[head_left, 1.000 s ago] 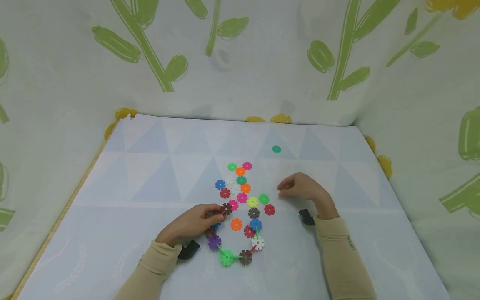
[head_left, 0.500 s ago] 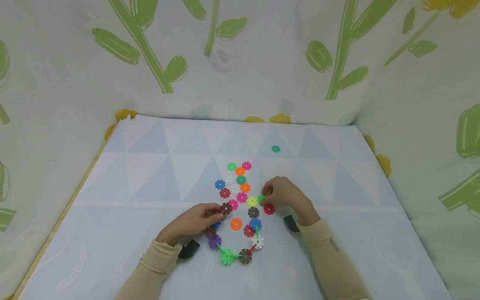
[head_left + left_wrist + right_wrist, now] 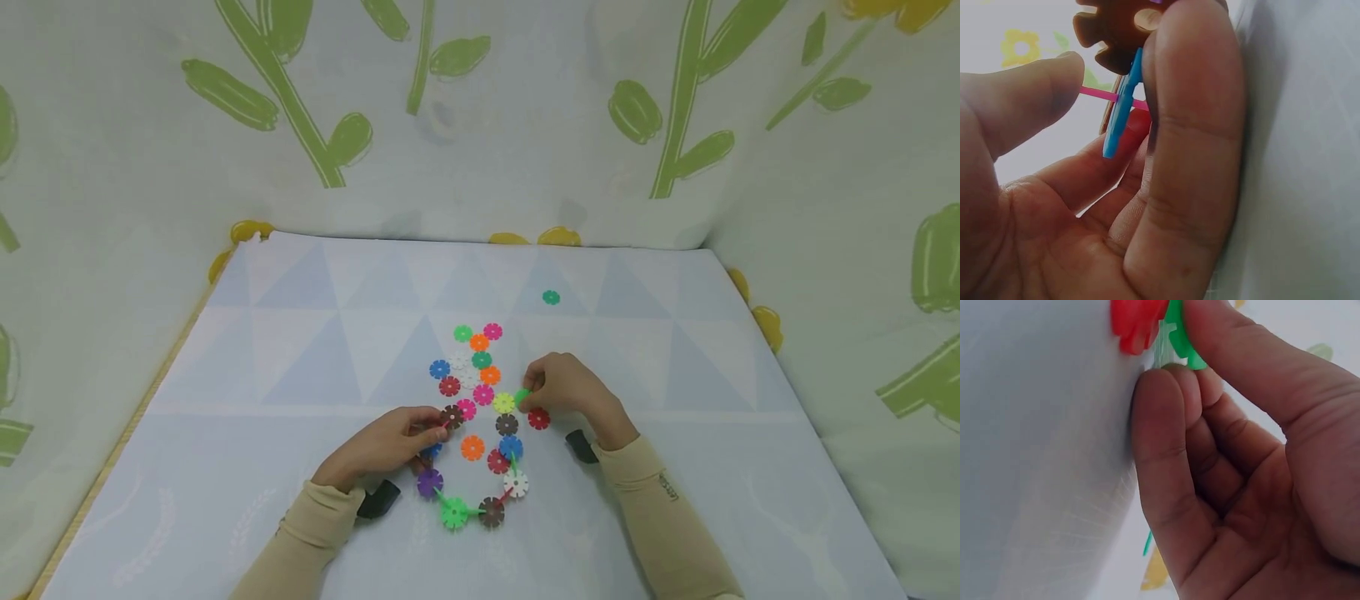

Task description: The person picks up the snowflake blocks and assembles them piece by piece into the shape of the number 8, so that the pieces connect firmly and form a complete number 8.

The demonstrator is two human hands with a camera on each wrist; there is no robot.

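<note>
My left hand (image 3: pixel 382 442) grips the left end of a chain of joined notched plastic discs, by the brown disc (image 3: pixel 452 417). In the left wrist view a blue disc (image 3: pixel 1124 109) stands edge-on across a pink one, between thumb and fingers. From there the chain curves through a purple disc (image 3: pixel 430 483), a green disc (image 3: pixel 453 513) and a white disc (image 3: pixel 516 483) to a blue one at the right. My right hand (image 3: pixel 566 390) pinches a light green disc (image 3: pixel 1179 337) at the table, close beside a red disc (image 3: pixel 1138 322). Fingers partly hide the held discs.
Loose discs lie beyond the chain, among them a yellow disc (image 3: pixel 504 403), a white disc (image 3: pixel 469 378) and an orange disc (image 3: pixel 490 376). Another orange disc (image 3: pixel 472 448) lies inside the curve. A teal disc (image 3: pixel 551 297) lies alone farther back on the patterned table (image 3: pixel 300 350).
My right hand has moved left and slightly down to the loose light green disc and now pinches it. The left hand and the chain stay put.
</note>
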